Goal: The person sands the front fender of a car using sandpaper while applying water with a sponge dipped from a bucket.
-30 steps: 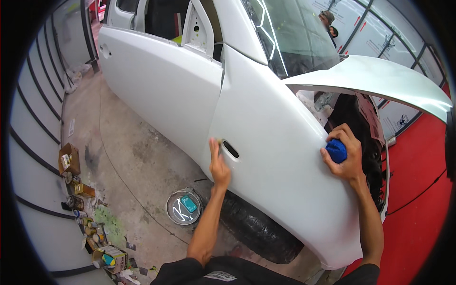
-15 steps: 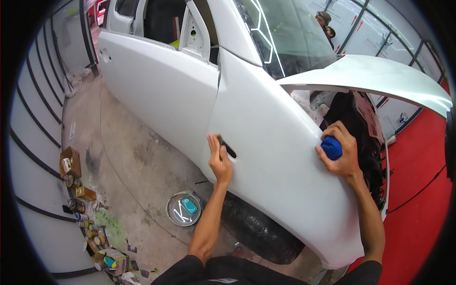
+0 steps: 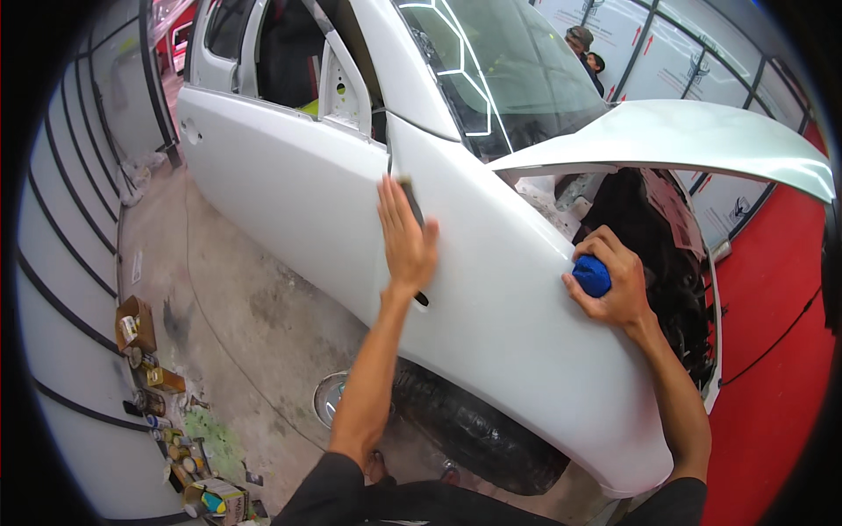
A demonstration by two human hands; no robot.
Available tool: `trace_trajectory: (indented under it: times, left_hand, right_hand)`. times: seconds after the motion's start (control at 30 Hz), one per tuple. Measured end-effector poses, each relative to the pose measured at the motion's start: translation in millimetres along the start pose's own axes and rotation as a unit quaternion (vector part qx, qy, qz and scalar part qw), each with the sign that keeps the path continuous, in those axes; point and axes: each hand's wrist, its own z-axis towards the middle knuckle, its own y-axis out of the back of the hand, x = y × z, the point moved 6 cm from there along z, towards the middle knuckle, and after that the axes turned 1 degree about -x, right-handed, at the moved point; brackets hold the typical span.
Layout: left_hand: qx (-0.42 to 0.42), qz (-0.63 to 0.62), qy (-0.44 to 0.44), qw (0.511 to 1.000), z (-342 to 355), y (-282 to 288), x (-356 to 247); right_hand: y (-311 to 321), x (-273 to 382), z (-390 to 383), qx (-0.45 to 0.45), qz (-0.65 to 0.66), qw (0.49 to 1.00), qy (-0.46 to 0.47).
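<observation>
My left hand point(image 3: 408, 245) lies flat along the white fender point(image 3: 517, 298), near its seam with the front door point(image 3: 281, 158). Beneath its fingers and thumb, a dark, flat sanding pad point(image 3: 410, 200) partly shows; the palm hides the rest. Just below the hand, a small dark slot point(image 3: 421, 299) pierces the fender. My right hand point(image 3: 618, 280) curls around a blue, rounded wad point(image 3: 592, 276), cloth or sponge, I cannot tell which. That hand rests on the fender's upper edge, beside the open engine bay point(image 3: 645, 219).
The raised hood point(image 3: 684, 131) arches beyond my right hand. Under the fender sits a covered black wheel point(image 3: 474, 430). A round pan point(image 3: 329, 399) is half hidden by my left forearm. Cans and boxes point(image 3: 175, 447) line the left wall. Two people stand beyond the windshield point(image 3: 509, 70).
My left hand has slid up the fender with the dark pad, away from the slot toward the door seam. My view has shifted slightly; the right hand keeps its hold on the blue wad.
</observation>
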Motion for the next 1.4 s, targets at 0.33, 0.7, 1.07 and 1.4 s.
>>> trace_trajectory:
  times: [0.33,0.7,1.07,1.4]
  left_hand:
    - [-0.017,0.016,-0.098,0.995,-11,-9,-31]
    - [0.001,0.016,-0.12,0.993,-10,-17,-57]
    - [0.05,0.011,-0.119,0.992,-35,-33,-71]
    - [0.056,-0.002,-0.152,0.987,-55,-42,-101]
  right_hand:
    - [-1,-2,-2,0.005,-0.001,1.0,-0.005]
    - [3,-2,-3,-0.005,-0.005,1.0,-0.007]
    - [4,-4,-4,-0.005,-0.016,1.0,-0.018]
    - [2,-7,-8,0.001,-0.006,1.0,-0.022]
